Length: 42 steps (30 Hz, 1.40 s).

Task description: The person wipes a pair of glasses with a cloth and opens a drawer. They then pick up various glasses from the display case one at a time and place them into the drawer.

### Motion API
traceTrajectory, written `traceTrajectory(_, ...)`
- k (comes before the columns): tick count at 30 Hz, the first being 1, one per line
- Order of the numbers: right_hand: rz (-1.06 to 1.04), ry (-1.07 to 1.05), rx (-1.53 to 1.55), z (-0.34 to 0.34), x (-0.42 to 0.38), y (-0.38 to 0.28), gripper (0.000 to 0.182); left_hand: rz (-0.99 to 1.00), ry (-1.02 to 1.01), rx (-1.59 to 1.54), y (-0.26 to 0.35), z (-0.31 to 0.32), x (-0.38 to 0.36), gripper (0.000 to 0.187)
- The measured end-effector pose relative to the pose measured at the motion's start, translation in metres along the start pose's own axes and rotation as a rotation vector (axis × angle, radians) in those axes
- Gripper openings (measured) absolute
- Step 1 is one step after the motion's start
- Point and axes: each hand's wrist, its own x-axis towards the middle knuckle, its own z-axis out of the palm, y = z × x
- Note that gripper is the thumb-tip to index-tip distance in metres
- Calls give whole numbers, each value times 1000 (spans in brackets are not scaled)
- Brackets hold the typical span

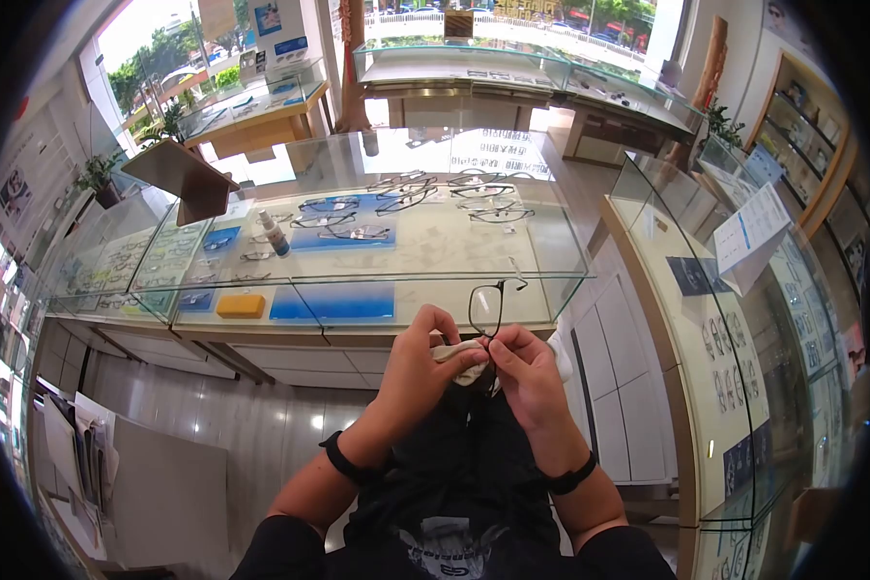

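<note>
Both my hands are raised in front of my body, close together at the near edge of the glass counter. A pair of dark-framed eyeglasses [486, 309] stands on end between them, one lens up and a temple pointing away to the right. My right hand [532, 379] pinches the frame's lower part between thumb and fingers. In my left hand [423, 365] is a pale cloth [461, 354], bunched against the lower part of the eyeglasses. The lower lens is mostly hidden by the fingers and cloth.
On the glass display counter [435, 277] stand a spray bottle [274, 234] and several eyeglasses [406, 197]. A yellow case [241, 306] shows near its front. Another glass case [691, 319] runs along my right, bearing a white sign [750, 237]. A brown panel [186, 178] stands at the left.
</note>
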Motion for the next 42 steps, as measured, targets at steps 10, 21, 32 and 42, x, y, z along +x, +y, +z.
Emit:
traceTrajectory(10,97,-90,-171,2,-9,-4,11,110,61,-13,4,-16,15,42)
traceTrajectory(21,63,-131,-30,1,-11,-22,11,185,331,143,-9,-49,31,41)
traceTrajectory(32,76,-147,130,-4,-8,-29,15,99,692,-192,-42,-184,31,14)
traceTrajectory(42,88,-110,108,4,-10,-31,19,-48,974,214,-136,-326,102,47)
